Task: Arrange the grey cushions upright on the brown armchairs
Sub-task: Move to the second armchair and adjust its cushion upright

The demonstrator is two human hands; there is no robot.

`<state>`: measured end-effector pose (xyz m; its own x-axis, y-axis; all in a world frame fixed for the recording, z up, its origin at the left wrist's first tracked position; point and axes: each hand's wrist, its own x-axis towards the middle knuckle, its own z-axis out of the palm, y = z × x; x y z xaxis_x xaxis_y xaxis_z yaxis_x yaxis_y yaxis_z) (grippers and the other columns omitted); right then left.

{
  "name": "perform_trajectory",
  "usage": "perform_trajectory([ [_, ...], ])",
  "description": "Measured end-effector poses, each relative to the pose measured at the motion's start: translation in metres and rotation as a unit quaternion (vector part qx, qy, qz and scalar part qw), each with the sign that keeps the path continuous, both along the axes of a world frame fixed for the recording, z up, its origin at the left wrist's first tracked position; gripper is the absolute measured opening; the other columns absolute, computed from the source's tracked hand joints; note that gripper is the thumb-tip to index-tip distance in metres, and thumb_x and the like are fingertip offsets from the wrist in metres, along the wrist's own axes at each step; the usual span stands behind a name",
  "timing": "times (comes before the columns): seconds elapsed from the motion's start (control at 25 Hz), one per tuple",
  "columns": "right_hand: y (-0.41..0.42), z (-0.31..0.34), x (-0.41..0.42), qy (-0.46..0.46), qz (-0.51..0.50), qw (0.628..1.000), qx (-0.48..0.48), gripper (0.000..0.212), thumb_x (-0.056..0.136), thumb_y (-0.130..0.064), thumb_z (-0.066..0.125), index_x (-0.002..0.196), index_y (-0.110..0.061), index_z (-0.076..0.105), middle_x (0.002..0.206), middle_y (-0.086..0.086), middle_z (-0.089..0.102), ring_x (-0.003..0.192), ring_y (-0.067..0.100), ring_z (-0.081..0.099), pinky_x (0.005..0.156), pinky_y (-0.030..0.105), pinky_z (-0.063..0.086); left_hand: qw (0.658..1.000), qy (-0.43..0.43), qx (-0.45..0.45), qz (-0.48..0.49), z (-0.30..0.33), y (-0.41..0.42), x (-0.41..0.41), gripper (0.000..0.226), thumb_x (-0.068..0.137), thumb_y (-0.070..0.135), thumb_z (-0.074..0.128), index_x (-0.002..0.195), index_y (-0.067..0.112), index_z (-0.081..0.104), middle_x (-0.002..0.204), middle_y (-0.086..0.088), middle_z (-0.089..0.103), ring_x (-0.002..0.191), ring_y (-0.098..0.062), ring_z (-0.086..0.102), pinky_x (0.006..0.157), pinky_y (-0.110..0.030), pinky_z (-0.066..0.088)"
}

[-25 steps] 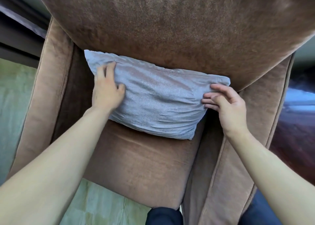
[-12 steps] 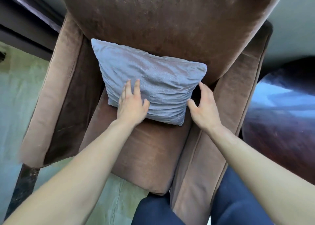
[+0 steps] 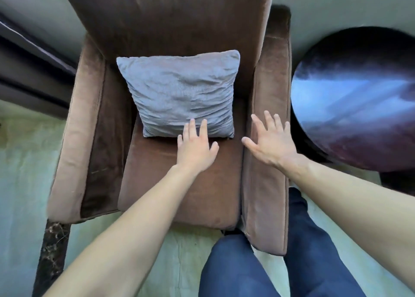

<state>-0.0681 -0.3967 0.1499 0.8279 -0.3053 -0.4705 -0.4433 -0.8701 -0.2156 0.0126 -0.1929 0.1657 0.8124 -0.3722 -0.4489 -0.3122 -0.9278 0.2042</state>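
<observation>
Fingers spread and holding nothing, the left hand [image 3: 196, 149] lies flat at frame centre, fingertips [image 3: 192, 123] overlapping the lower edge of the grey cushion [image 3: 179, 92]. The right hand [image 3: 270, 140], likewise splayed and empty, hovers over the right armrest [image 3: 267, 184]. The cushion stands upright against the brown armchair [image 3: 179, 18] back.

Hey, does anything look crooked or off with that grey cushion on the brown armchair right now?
Nothing stands out. The grey cushion stands upright against the brown armchair backrest, roughly centred, only wrinkled. Both hands are open: left hand at its lower edge, right hand off it.
</observation>
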Motion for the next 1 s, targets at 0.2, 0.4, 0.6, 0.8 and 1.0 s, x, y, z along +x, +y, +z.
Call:
perform_trajectory([
  [0.2, -0.050, 0.019, -0.082, 0.012, -0.060, 0.998, 0.008, 0.084, 0.094, -0.074, 0.030, 0.163, -0.033, 0.004, 0.172, 0.007, -0.003, 0.158, 0.034, -0.002, 0.125, 0.058, 0.001, 0.997, 0.010, 0.016, -0.076, 0.008, -0.074, -0.058, 0.080, 0.102, 0.054, 0.048, 0.164, 0.016, 0.018, 0.173, -0.019, 0.013, 0.160, -0.035, 0.013, 0.126, -0.055, 0.021],
  [0.4, -0.166, 0.024, -0.221, 0.032, -0.183, 0.982, 0.018, 0.084, 0.094, -0.071, 0.031, 0.163, -0.032, 0.003, 0.172, 0.007, -0.006, 0.158, 0.033, -0.006, 0.124, 0.058, -0.003, 0.985, 0.029, -0.021, -0.167, 0.016, -0.220, -0.159, 0.078, 0.101, 0.052, 0.051, 0.164, 0.017, 0.020, 0.172, -0.020, 0.017, 0.160, -0.034, 0.016, 0.127, -0.054, 0.020],
  [0.6, -0.308, 0.018, -0.379, 0.014, -0.303, 0.953, 0.015, 0.082, 0.095, -0.068, 0.033, 0.163, -0.030, 0.006, 0.172, 0.007, -0.001, 0.158, 0.031, -0.001, 0.126, 0.055, 0.000, 0.965, 0.031, -0.015, -0.261, 0.003, -0.386, -0.290, 0.076, 0.102, 0.052, 0.049, 0.164, 0.016, 0.022, 0.171, -0.020, 0.019, 0.159, -0.034, 0.016, 0.127, -0.055, 0.020],
  [0.8, -0.436, 0.026, -0.524, 0.026, -0.365, 0.931, -0.001, 0.080, 0.097, -0.067, 0.034, 0.163, -0.028, 0.009, 0.171, 0.009, 0.002, 0.158, 0.031, 0.002, 0.126, 0.055, 0.002, 0.945, 0.044, -0.022, -0.323, -0.004, -0.539, -0.416, 0.075, 0.102, 0.052, 0.050, 0.162, 0.015, 0.025, 0.170, -0.020, 0.022, 0.158, -0.034, 0.020, 0.126, -0.054, 0.023],
  [1.0, -0.532, 0.023, -0.612, 0.045, -0.444, 0.895, 0.011, 0.080, 0.097, -0.066, 0.036, 0.162, -0.028, 0.012, 0.171, 0.009, 0.005, 0.158, 0.031, 0.006, 0.126, 0.053, 0.004, 0.925, 0.074, -0.035, -0.370, -0.007, -0.650, -0.494, 0.074, 0.100, 0.051, 0.051, 0.160, 0.014, 0.030, 0.167, -0.020, 0.028, 0.156, -0.035, 0.025, 0.125, -0.053, 0.027],
])
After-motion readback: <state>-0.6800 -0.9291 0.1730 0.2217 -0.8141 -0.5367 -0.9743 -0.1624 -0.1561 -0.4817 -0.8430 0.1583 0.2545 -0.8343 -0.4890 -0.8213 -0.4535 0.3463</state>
